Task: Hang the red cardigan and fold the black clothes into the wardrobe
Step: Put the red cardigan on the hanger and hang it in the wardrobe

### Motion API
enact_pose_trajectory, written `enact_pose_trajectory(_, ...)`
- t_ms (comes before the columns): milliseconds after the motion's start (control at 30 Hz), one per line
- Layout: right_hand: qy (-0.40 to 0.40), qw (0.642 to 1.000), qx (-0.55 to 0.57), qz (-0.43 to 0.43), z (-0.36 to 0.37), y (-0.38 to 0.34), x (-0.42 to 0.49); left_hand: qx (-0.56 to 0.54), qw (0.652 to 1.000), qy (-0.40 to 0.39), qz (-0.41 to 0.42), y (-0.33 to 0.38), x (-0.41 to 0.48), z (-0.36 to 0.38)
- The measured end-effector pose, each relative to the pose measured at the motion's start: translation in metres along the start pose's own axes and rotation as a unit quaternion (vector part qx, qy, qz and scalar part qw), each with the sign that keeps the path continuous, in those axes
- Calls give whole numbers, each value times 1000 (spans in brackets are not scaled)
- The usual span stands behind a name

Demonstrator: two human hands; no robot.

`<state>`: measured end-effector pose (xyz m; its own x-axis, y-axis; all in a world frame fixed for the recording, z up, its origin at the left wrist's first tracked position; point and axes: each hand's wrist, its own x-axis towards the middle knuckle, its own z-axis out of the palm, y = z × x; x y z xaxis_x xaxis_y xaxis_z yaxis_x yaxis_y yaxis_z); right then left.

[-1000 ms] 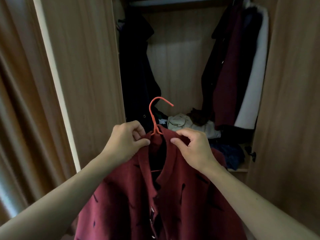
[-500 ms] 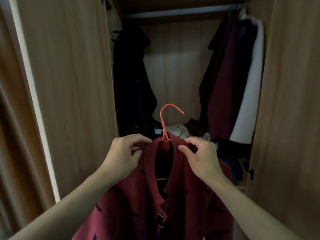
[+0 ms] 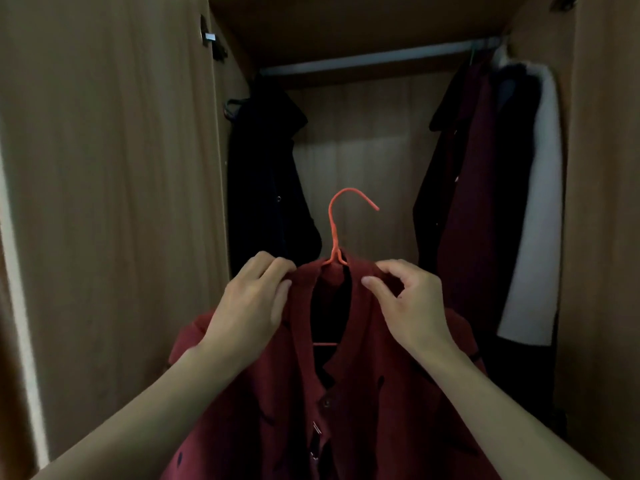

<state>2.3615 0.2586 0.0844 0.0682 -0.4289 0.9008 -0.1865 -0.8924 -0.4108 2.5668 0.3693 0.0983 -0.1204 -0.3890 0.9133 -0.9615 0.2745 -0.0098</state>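
- Wardrobe (image 3: 363, 168) stood open, wood-grain doors swung out to either side; metal rail (image 3: 363, 58) ran across just under its top board.
- Red cardigan (image 3: 381, 393) was held up in front of the opening, well below the rail, draped on a hanger, front partly buttoned, small dark marks on the fabric.
- Black coat (image 3: 266, 188) hung at the wardrobe's left end; dark red garment (image 3: 474, 202) and white garment (image 3: 533, 220) hung at the right.
- Left hand (image 3: 252, 306) gripped the cardigan's left shoulder by the collar, fingers curled over the cloth.
- Right hand (image 3: 412, 303) pinched the collar's right side between thumb and forefinger; hands apart, one either side of the neck.
- Orange hanger (image 3: 334, 223) showed its hook above the collar, free of the rail.
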Motion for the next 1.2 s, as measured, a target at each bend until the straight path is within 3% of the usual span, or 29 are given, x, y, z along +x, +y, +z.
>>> enact_pose_trajectory(233, -26, 994, -11, -107, 25, 25, 53, 12, 995, 93, 47, -45, 45, 24)
enact_pose_trajectory(367, -2, 986, -36, -166, 46, 44, 91, 28, 992, 102, 72, -73, 76, 34)
enact_pose_trajectory(700, 78, 979, -38, -186, 101, 93, 163, 117, 983, 109, 91, -119, 130, 66)
enact_pose_trajectory(1200, 133, 958, 130, -220, 171, 201, 309, 347, 925, 103, 118, -148, 257, 132)
